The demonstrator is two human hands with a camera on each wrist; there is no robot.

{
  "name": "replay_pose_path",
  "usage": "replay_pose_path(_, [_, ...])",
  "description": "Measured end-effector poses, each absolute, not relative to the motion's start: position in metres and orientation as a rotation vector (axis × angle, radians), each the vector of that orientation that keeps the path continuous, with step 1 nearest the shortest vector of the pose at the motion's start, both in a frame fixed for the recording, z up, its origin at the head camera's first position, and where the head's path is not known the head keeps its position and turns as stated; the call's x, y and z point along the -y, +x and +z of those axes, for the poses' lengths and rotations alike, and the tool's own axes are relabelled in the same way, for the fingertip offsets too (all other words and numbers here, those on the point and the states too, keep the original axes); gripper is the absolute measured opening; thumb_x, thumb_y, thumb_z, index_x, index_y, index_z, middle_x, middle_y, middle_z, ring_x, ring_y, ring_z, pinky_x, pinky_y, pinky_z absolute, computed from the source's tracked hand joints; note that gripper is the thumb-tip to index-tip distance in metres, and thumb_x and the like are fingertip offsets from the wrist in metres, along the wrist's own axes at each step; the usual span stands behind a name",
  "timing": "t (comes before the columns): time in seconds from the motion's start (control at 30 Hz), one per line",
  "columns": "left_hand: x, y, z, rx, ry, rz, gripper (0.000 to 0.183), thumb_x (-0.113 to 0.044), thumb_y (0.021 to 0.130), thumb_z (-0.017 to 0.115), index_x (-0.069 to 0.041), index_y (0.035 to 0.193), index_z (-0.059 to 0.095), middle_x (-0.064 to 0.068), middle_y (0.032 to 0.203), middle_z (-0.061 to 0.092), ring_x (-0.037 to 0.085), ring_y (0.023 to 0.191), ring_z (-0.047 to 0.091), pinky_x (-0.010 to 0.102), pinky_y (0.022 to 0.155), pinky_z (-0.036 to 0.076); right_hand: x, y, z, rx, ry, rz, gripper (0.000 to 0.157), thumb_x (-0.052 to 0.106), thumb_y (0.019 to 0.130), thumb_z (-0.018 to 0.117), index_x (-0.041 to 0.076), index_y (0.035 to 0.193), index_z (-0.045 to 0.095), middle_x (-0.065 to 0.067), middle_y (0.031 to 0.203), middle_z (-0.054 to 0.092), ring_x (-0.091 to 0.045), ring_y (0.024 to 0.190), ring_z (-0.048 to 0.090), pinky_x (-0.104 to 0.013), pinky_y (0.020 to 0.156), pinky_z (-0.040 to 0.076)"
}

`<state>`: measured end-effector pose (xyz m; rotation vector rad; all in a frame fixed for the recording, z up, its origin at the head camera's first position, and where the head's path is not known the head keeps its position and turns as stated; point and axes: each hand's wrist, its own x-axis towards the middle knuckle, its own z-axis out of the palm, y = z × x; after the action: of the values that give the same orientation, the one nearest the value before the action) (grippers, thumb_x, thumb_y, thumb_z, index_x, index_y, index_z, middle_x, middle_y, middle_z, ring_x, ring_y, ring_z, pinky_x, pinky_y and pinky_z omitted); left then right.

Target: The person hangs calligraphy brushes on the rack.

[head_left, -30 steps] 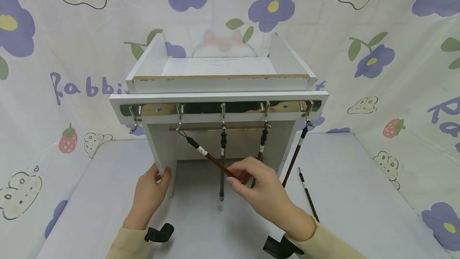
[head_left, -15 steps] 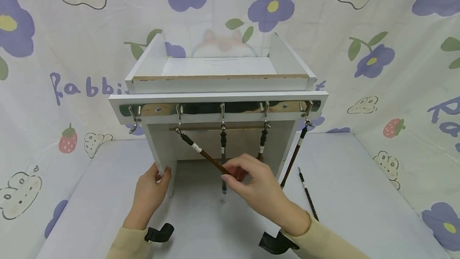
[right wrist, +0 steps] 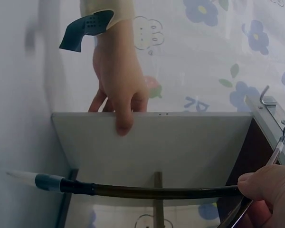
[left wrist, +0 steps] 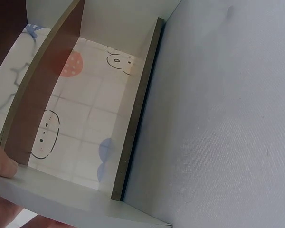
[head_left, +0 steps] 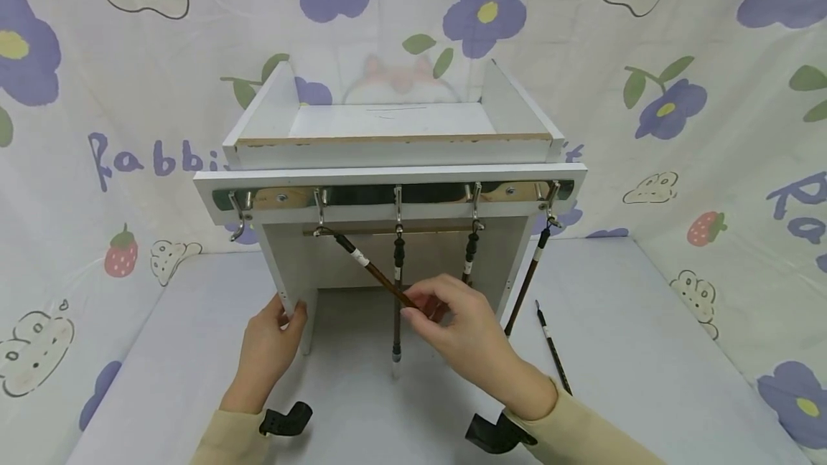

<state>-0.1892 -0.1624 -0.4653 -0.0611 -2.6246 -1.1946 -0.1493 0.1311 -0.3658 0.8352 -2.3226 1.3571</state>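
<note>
My right hand [head_left: 472, 336] pinches the lower part of a brown-handled calligraphy brush [head_left: 375, 273] between thumb and fingers. That brush slants up to the left, its cord loop right at the second hook [head_left: 319, 207] from the left. Its bristle end is hidden by the hand. My left hand [head_left: 266, 350] grips the front edge of the white shelf unit's left side panel [head_left: 287, 264], thumb inside. Another brush [head_left: 398, 257] hangs from the middle hook; in the right wrist view this hanging brush [right wrist: 147, 192] shows its pale bristles. Two more brushes [head_left: 469, 264] hang on the right-hand hooks.
A dark brush [head_left: 553, 350] lies on the white table [head_left: 646, 350] right of the shelf unit. The leftmost hook [head_left: 237, 217] bears nothing. An open tray top [head_left: 394, 120] crowns the unit, and a patterned cloth [head_left: 711, 163] hangs behind and at the sides.
My right hand has shifted slightly up and left with its brush, whose loop end has moved a little left and up at the hook. The middle brush sways slightly. My left hand stays put.
</note>
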Motion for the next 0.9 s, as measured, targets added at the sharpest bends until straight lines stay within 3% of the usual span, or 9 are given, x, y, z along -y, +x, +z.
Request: replay_pose_path(0.9, [0.163,-0.191,-0.467,2.638,-0.042,-1.212,0.045,-0.032,0.101,0.049,-0.007,0.139,0.049,0.021,0.131,0.057,0.04,0.108,0.062,0.053,0.079,0.054,-0.095,-0.145,-0.395,2.355,0.894,1.546,0.017,0.01,0.089,0.071,0.012,0.105,0.065,0.011,0.092,0.06,-0.008,0.081,0.061,-0.025,0.072,0.054])
